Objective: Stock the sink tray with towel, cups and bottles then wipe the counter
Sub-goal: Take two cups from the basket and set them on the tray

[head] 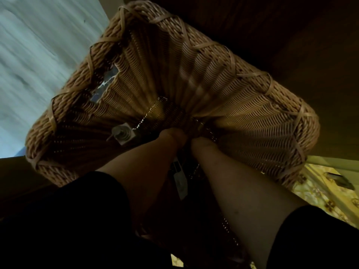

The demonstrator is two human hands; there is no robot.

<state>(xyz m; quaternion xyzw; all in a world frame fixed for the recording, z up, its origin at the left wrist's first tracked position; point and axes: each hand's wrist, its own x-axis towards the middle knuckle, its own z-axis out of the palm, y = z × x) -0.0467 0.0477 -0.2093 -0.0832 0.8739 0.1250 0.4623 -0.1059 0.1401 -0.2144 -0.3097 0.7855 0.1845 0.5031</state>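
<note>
I look down into a deep woven wicker basket (252,105). Both my forearms in dark sleeves reach to its bottom. My left hand (172,137) and my right hand (201,145) sit close together there, with their fingers lost in the dark, so what they hold is hidden. A bottle with a grey pump top (122,133) stands inside the basket just left of my left hand. Between my forearms lies a white labelled item (179,180), too dim to identify. The view is blurred by motion.
A pale blue-grey surface (35,65) lies to the left of the basket. Dark brown furniture (291,35) fills the upper right. A yellow patterned floor or cloth (320,191) shows at the lower right. The basket wall has a hole (104,82) on the left.
</note>
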